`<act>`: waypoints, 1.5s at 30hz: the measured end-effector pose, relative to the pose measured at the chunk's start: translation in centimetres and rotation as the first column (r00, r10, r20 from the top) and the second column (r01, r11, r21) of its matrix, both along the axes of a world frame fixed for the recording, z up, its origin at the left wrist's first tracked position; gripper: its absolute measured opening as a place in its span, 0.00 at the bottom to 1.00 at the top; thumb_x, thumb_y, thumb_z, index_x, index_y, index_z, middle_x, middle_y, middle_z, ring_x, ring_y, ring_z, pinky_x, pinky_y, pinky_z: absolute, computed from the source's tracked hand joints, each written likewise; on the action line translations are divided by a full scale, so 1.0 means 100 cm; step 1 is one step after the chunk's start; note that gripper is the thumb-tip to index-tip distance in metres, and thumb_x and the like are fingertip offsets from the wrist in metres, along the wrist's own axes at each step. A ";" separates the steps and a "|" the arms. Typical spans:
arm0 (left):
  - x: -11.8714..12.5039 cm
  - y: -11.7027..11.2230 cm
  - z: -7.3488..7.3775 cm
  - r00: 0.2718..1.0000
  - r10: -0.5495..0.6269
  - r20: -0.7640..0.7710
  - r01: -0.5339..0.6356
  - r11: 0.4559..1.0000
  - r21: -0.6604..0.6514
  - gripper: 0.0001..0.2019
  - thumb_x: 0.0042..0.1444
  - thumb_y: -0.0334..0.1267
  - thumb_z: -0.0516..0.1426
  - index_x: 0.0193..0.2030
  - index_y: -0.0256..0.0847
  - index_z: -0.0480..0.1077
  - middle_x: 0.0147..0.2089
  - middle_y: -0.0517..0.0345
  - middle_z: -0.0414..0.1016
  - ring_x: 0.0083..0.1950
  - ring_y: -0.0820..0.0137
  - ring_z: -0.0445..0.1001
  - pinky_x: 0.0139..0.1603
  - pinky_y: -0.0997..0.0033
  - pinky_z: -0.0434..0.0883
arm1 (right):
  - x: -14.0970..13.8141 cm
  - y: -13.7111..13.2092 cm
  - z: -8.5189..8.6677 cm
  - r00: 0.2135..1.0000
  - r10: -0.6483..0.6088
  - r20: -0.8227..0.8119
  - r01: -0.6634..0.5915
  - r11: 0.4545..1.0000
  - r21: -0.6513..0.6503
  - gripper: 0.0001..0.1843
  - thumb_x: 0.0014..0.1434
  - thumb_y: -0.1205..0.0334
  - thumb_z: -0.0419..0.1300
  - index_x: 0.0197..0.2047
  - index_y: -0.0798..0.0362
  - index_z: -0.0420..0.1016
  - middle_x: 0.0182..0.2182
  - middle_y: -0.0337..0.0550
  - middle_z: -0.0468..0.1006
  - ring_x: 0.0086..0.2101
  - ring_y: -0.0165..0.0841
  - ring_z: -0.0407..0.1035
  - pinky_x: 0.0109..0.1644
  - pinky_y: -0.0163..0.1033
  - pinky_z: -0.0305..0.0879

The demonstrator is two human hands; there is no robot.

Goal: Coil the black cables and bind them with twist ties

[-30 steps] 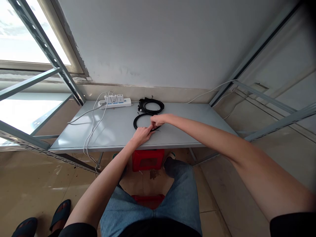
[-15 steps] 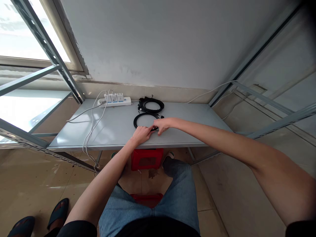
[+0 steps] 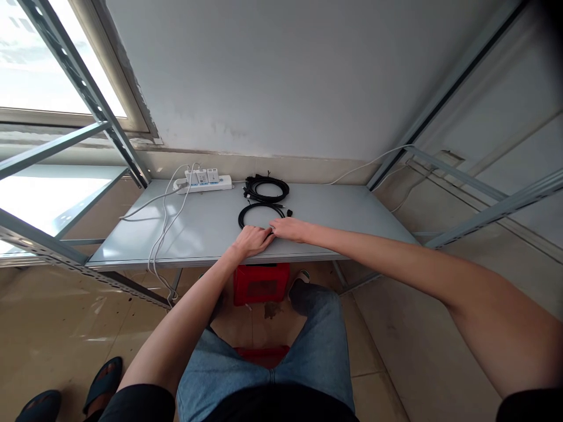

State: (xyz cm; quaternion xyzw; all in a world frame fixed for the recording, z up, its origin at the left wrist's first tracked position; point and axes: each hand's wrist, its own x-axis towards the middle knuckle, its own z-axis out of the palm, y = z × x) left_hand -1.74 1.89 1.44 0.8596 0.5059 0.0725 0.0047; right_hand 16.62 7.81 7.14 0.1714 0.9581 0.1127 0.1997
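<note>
A coiled black cable [image 3: 244, 213] lies flat on the grey metal shelf [image 3: 211, 234], and both hands meet at its near side. My left hand [image 3: 254, 241] is closed on the front of the coil, fingers pointing right. My right hand [image 3: 287, 229] comes in from the right, its fingers pinched at the same stretch of cable and touching the left fingertips. What exactly lies between the fingers is partly hidden. A black plug end [image 3: 289, 213] sticks out just behind my right hand. Farther back rests a thicker bundle of coiled black cables [image 3: 284, 189].
A white power strip [image 3: 206, 186] with several adapters stands at the back left. White cords [image 3: 163, 231] run from it over the shelf's front edge. Metal uprights [image 3: 115, 138] frame both sides. Below is a red crate [image 3: 261, 284]. Another person's sandalled feet [image 3: 104, 378] are at lower left.
My right hand has shifted slightly left and down, with its fingers now closer together against the left hand's. My left hand stays at the coil. The view has tilted a little.
</note>
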 end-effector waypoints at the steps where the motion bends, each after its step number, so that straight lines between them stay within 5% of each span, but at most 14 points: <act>1: 0.000 -0.001 0.000 1.000 -0.004 0.005 0.004 1.000 0.002 0.28 0.75 0.52 0.37 0.47 0.40 0.74 0.39 0.43 0.82 0.40 0.57 0.81 0.41 0.64 0.65 | 0.002 0.000 -0.002 1.000 -0.001 -0.023 0.001 1.000 0.002 0.10 0.64 0.78 0.57 0.41 0.61 0.79 0.46 0.54 0.75 0.46 0.39 0.68 0.43 0.37 0.62; 11: -0.002 -0.004 -0.002 0.999 0.012 0.051 -0.012 1.000 -0.002 0.21 0.74 0.44 0.41 0.49 0.40 0.74 0.43 0.44 0.82 0.45 0.57 0.81 0.42 0.65 0.66 | -0.001 -0.014 -0.005 0.940 -0.272 -0.206 0.270 0.962 -0.036 0.13 0.64 0.80 0.55 0.42 0.62 0.81 0.43 0.54 0.76 0.42 0.37 0.71 0.39 0.36 0.60; 18: -0.001 -0.005 -0.004 0.989 0.140 0.050 -0.140 0.990 -0.011 0.20 0.72 0.40 0.43 0.46 0.39 0.76 0.43 0.43 0.82 0.43 0.57 0.81 0.41 0.64 0.66 | -0.020 -0.019 -0.010 0.996 -0.030 -0.085 0.045 0.982 0.182 0.18 0.62 0.81 0.51 0.43 0.64 0.82 0.41 0.61 0.77 0.40 0.41 0.74 0.37 0.39 0.63; 24: 0.000 -0.005 -0.005 0.970 0.236 0.063 -0.235 0.972 -0.026 0.19 0.69 0.37 0.45 0.47 0.40 0.78 0.42 0.41 0.82 0.43 0.55 0.81 0.42 0.63 0.66 | -0.024 -0.023 -0.017 0.996 0.033 -0.078 -0.014 0.970 0.243 0.20 0.63 0.81 0.46 0.43 0.70 0.81 0.38 0.65 0.77 0.34 0.41 0.73 0.33 0.41 0.64; 30: -0.001 -0.004 -0.002 0.960 0.269 0.078 -0.266 0.963 -0.036 0.19 0.70 0.40 0.45 0.45 0.41 0.78 0.43 0.42 0.83 0.45 0.53 0.81 0.43 0.62 0.66 | -0.031 -0.020 -0.009 0.985 -0.158 -0.073 0.166 0.977 0.132 0.16 0.64 0.79 0.52 0.47 0.66 0.79 0.44 0.65 0.79 0.37 0.40 0.76 0.38 0.38 0.67; 34: -0.001 -0.003 -0.003 0.964 0.252 0.082 -0.250 0.968 -0.026 0.24 0.73 0.47 0.42 0.46 0.41 0.78 0.43 0.41 0.82 0.45 0.53 0.81 0.43 0.62 0.66 | -0.023 -0.015 -0.004 0.910 -0.367 -0.195 0.372 0.928 -0.009 0.13 0.63 0.74 0.58 0.49 0.62 0.79 0.45 0.62 0.81 0.42 0.43 0.78 0.41 0.38 0.66; 37: -0.002 -0.003 -0.003 0.964 0.249 0.087 -0.248 0.968 -0.029 0.25 0.74 0.48 0.42 0.45 0.41 0.78 0.42 0.41 0.82 0.45 0.53 0.81 0.43 0.62 0.66 | -0.015 -0.012 -0.007 0.760 -0.558 -0.332 0.522 0.829 -0.198 0.12 0.66 0.70 0.54 0.40 0.59 0.80 0.41 0.59 0.82 0.41 0.43 0.77 0.40 0.37 0.63; 40: -0.002 -0.003 -0.003 0.965 0.247 0.086 -0.246 0.969 -0.021 0.24 0.74 0.48 0.42 0.45 0.41 0.78 0.42 0.42 0.82 0.44 0.54 0.81 0.42 0.62 0.65 | -0.012 -0.011 -0.015 0.511 -0.763 -0.397 0.544 0.644 -0.537 0.14 0.67 0.69 0.55 0.30 0.56 0.77 0.33 0.50 0.81 0.34 0.35 0.73 0.35 0.34 0.61; 42: -0.002 -0.003 -0.003 0.967 0.241 0.080 -0.241 0.970 -0.013 0.24 0.74 0.48 0.42 0.44 0.41 0.77 0.41 0.42 0.82 0.44 0.54 0.80 0.41 0.63 0.65 | -0.013 -0.012 -0.020 0.280 -0.907 -0.315 0.459 0.415 -0.786 0.14 0.66 0.69 0.55 0.28 0.56 0.75 0.26 0.44 0.77 0.26 0.29 0.66 0.28 0.32 0.56; 45: -0.001 -0.003 -0.004 0.970 0.234 0.068 -0.234 0.972 -0.007 0.24 0.74 0.48 0.42 0.44 0.41 0.77 0.40 0.42 0.82 0.43 0.55 0.80 0.41 0.63 0.65 | -0.015 -0.013 -0.021 -0.025 -0.998 0.050 0.197 -0.054 -0.979 0.12 0.67 0.69 0.53 0.31 0.57 0.70 0.22 0.36 0.68 0.18 0.22 0.52 0.19 0.30 0.44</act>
